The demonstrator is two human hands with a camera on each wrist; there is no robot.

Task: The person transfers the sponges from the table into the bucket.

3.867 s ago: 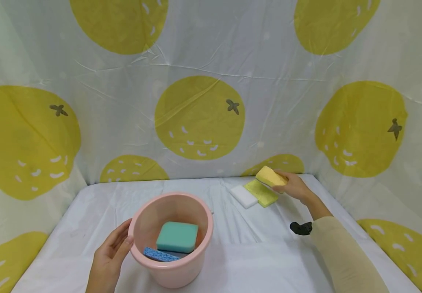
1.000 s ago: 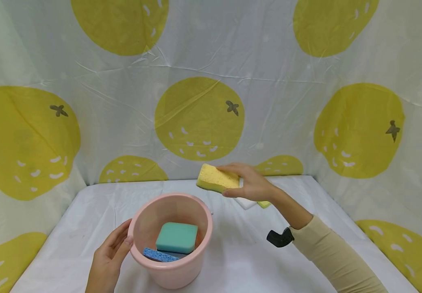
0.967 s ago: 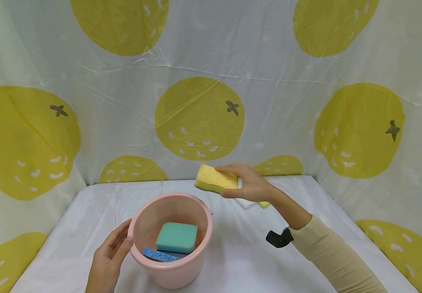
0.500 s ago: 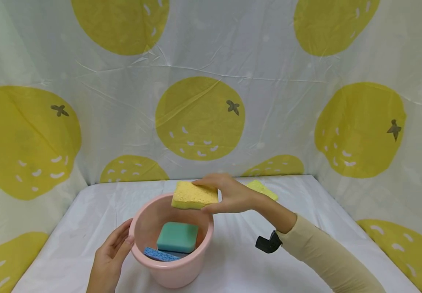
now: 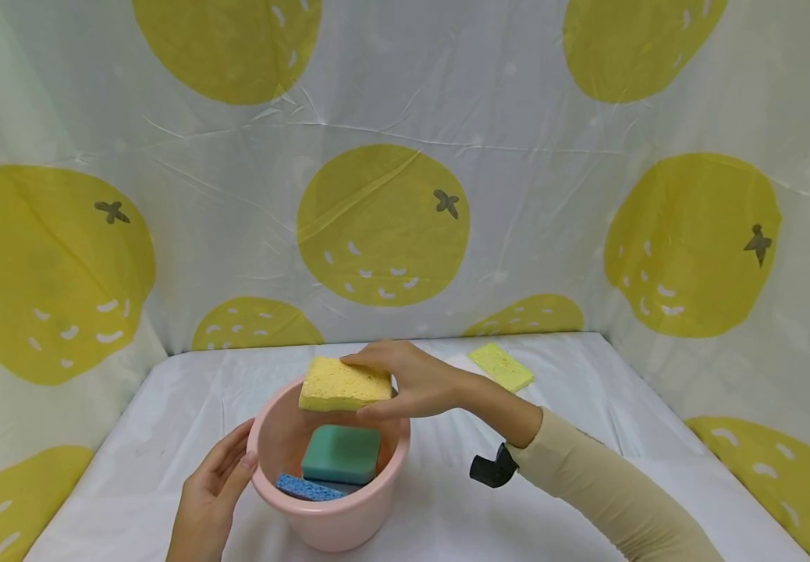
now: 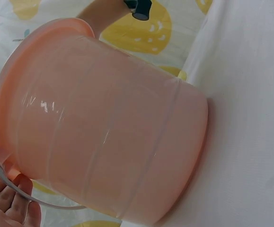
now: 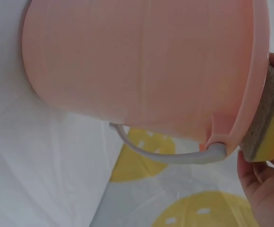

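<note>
held over pink bucket (image 5: 328,468) by right hand (image 5: 415,382), fingers gripping it top & bottom: yellow sponge (image 5: 343,385), just above rim. steadying bucket's left side w/ relaxed, straight fingers: left hand (image 5: 211,488). inside bucket: teal sponge (image 5: 340,454) atop blue sponge (image 5: 307,489). far right on white worktop (image 5: 573,406): flat yellow-green sponge (image 5: 501,366).

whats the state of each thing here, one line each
right hand: grips the yellow sponge from above
yellow sponge: held level over the bucket's mouth, not inside
pink bucket: upright on the table, handle down
left hand: fingers straight against the bucket's side
green sponge: inside the bucket
blue sponge: inside the bucket, beneath the green one
flat yellow sponge: lying on the table
</note>
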